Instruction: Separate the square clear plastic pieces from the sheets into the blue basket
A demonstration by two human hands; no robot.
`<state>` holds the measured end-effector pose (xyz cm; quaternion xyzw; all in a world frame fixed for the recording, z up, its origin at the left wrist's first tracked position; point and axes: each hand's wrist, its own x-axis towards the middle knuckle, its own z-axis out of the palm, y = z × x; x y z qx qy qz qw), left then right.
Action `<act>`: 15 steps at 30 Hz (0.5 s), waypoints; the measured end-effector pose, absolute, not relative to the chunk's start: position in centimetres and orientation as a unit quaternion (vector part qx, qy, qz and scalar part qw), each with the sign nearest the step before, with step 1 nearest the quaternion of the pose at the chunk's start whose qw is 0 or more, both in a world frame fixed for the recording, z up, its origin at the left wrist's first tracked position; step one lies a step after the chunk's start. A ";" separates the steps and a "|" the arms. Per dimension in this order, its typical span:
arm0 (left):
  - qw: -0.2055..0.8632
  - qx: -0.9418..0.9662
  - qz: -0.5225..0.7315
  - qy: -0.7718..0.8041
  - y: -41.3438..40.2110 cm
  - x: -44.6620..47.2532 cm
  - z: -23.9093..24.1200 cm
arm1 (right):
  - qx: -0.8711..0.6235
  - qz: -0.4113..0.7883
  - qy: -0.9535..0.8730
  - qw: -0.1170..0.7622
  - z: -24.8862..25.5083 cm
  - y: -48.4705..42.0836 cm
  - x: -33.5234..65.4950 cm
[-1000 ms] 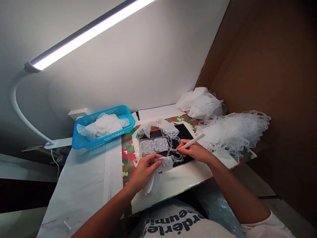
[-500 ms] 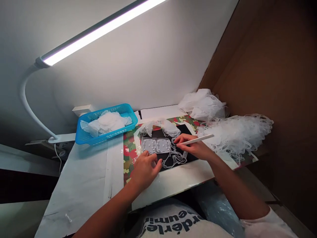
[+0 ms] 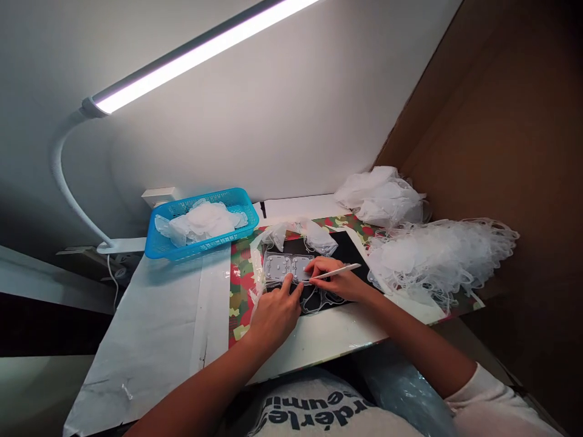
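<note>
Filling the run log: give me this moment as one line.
left hand: pressing clear moulded sheet on black mat | right hand: holding white stick tool, tip at sheet

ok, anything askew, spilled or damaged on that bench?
Nothing looks damaged or spilled. The left hand presses the clear moulded sheet on the black mat; the right hand holds a white stick tool at its edge. The tangled trim pile overhangs the board on the right, loose but contained.

I have only one view: the camera sits on the person's head, looks forward and down onto the tabletop [image 3: 150,340], quite near the work, with the wall and lamp [image 3: 204,51] above.
</note>
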<state>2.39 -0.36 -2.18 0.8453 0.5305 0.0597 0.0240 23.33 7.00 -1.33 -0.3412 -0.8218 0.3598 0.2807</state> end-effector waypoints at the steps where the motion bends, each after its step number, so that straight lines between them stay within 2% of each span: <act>1: 0.028 0.844 0.065 0.532 -0.4 2.4 -2.2 | -0.334 0.353 -0.828 0.279 -1.5 7.0 23.3; 8: -0.001 0.841 0.053 0.538 -0.8 2.7 -2.2 | -0.323 0.299 -0.861 0.253 -1.7 7.1 22.7; 15: 0.041 0.828 0.061 0.556 -0.9 2.5 -2.6 | -0.304 0.317 -0.870 0.225 -2.0 7.0 23.6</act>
